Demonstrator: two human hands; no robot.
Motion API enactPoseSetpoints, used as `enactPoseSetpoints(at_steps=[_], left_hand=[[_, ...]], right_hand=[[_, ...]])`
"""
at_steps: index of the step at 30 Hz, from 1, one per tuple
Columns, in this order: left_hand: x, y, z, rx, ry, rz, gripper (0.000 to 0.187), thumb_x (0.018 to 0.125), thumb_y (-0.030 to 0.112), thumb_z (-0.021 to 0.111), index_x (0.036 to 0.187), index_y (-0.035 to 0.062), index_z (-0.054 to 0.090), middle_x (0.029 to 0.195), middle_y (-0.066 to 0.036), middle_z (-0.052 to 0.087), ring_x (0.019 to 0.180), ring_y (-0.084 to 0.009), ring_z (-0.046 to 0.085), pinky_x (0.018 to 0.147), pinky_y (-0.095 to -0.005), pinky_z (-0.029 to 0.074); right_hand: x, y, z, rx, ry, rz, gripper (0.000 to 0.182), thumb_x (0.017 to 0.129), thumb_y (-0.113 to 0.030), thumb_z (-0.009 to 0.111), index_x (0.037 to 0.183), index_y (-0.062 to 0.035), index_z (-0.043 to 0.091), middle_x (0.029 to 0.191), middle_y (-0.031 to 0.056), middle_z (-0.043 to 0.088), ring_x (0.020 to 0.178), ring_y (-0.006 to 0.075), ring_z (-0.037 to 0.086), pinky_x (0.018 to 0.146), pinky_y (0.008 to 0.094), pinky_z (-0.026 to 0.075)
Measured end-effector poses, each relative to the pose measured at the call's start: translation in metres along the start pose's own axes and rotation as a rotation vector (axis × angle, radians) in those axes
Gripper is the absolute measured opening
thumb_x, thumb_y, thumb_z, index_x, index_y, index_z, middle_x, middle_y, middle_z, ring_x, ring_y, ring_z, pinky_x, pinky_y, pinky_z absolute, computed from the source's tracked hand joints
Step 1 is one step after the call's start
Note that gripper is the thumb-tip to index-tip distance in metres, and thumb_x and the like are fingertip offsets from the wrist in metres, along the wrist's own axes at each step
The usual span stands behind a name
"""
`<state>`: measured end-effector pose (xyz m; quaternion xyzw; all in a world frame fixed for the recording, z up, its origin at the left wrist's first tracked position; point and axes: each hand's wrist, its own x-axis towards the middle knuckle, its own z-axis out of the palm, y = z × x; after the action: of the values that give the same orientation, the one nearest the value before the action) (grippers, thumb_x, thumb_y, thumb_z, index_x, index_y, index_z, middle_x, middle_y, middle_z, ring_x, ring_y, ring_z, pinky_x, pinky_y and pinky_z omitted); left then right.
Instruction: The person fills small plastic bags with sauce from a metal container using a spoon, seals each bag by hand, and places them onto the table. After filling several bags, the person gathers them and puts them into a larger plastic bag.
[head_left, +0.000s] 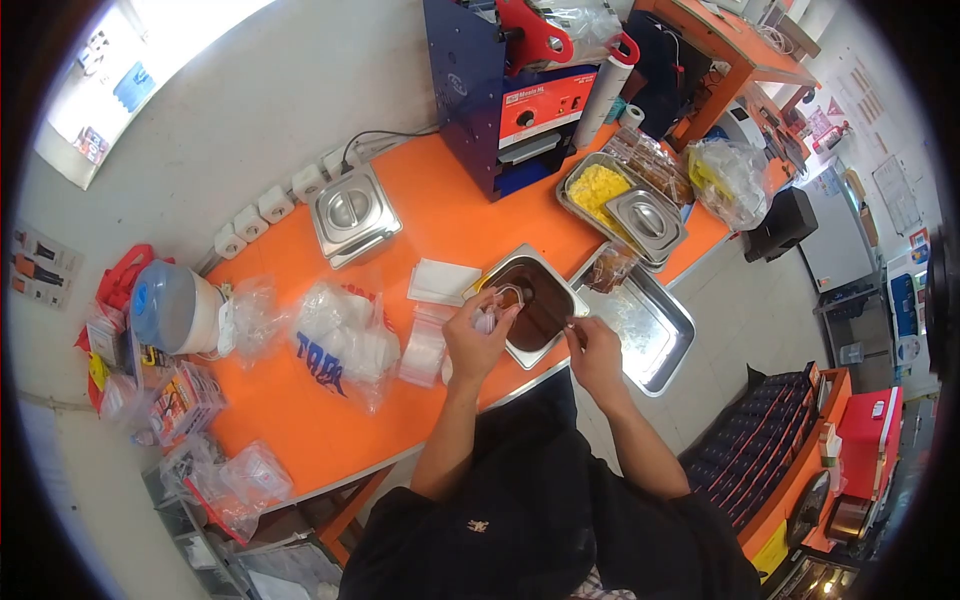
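My left hand (478, 340) is closed around a small clear plastic cup (510, 296), held over the near left edge of a steel container (548, 357). Dark brown sauce (541, 312) fills the lower part of that container. My right hand (597, 352) is at the container's right rim, thumb and fingers pinched together. Whatever sits between those fingertips is too small to make out. Left of my left hand lie a stack of clear plastic pieces (424, 348) and a white folded paper (443, 281).
A lidded steel container (353, 212) stands by the wall. A blue-and-red machine (520, 110) is at the back. Yellow food (596, 188) fills a pan on the right. A shallow steel tray (655, 335) juts past the table edge. Plastic bags (345, 340) and a bucket (175, 308) lie left.
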<state>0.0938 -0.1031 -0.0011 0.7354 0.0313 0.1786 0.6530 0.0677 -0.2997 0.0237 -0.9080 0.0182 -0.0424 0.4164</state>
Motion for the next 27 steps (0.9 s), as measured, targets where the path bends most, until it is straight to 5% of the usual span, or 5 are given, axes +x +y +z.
enactPoseSetpoints(at_steps=[2,8,13,16,27], left_hand=[[-0.003,0.002,-0.002,0.056,0.004,0.049,0.037,0.081,0.009,0.084,0.114,-0.002,0.07,0.098,-0.013,0.076,0.085,-0.0164,0.073,0.075,-0.0282,0.057],[-0.005,0.038,-0.006,0.163,-0.105,0.296,0.037,0.079,0.005,0.084,0.113,0.0003,0.071,0.098,-0.01,0.073,0.084,-0.0161,0.071,0.071,-0.0266,0.056],[-0.009,0.067,-0.017,-0.317,-0.308,-0.165,0.019,0.087,0.006,0.077,0.105,0.0004,0.073,0.091,-0.008,0.072,0.055,-0.0079,0.06,0.046,-0.0218,0.046],[-0.009,0.064,-0.024,-0.378,-0.359,-0.281,0.014,0.091,0.011,0.075,0.101,0.0014,0.074,0.079,-0.005,0.069,0.055,-0.0056,0.06,0.041,-0.0195,0.044],[-0.016,0.083,-0.011,-0.418,-0.284,-0.309,0.018,0.094,0.014,0.072,0.1,-0.003,0.071,0.07,-0.004,0.066,0.046,-0.0049,0.053,0.041,-0.0204,0.041]], right_hand=[[0.004,-0.024,-0.001,-0.094,0.217,-0.387,0.023,0.082,-0.009,0.078,0.104,-0.0067,0.073,0.112,0.0148,0.063,0.1,0.0324,0.062,0.087,0.0407,0.049],[0.022,-0.048,-0.011,-0.138,0.247,-0.694,0.019,0.081,-0.007,0.077,0.099,-0.0071,0.069,0.112,0.0133,0.061,0.106,0.0296,0.059,0.095,0.0424,0.044],[0.013,-0.043,-0.014,0.233,0.129,-0.513,0.018,0.085,0.001,0.072,0.1,-0.0046,0.065,0.097,0.0112,0.065,0.1,0.0268,0.061,0.09,0.0379,0.046],[0.008,-0.053,-0.026,0.435,0.05,-0.362,0.025,0.089,0.004,0.067,0.112,-0.003,0.059,0.094,0.0099,0.064,0.097,0.022,0.061,0.084,0.0345,0.048],[0.004,-0.066,-0.029,0.728,-0.13,-0.184,0.05,0.091,0.006,0.062,0.135,-0.0014,0.038,0.096,0.0059,0.057,0.095,0.0136,0.057,0.082,0.0293,0.049]])
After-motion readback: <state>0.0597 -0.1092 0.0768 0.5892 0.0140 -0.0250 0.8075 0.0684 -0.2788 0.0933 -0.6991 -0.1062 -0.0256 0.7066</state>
